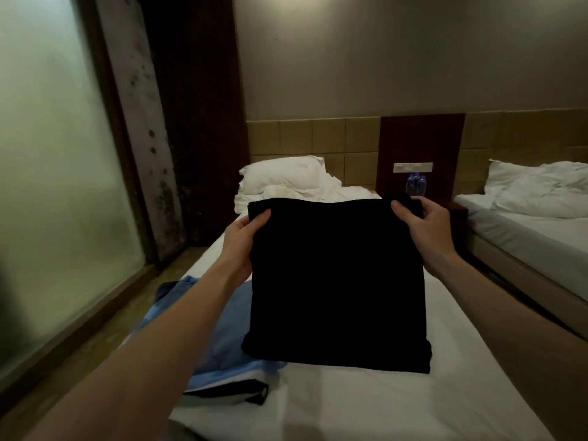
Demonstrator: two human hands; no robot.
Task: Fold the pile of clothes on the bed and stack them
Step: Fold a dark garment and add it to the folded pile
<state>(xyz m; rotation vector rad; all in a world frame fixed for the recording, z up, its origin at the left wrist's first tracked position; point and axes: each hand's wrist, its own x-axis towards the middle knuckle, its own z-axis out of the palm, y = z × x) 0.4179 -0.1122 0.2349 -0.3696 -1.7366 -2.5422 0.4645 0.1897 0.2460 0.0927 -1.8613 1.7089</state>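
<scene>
A folded black garment hangs in front of me above the white bed, its lower edge touching the sheet. My left hand grips its upper left corner, thumb on the front. My right hand grips the upper right corner the same way. To the left on the bed lies a light blue garment with white and black trim, partly hidden by my left forearm and the black garment.
White pillow and crumpled bedding lie at the bed's head. A nightstand with water bottles stands between this bed and a second bed on the right. A frosted glass wall runs along the left.
</scene>
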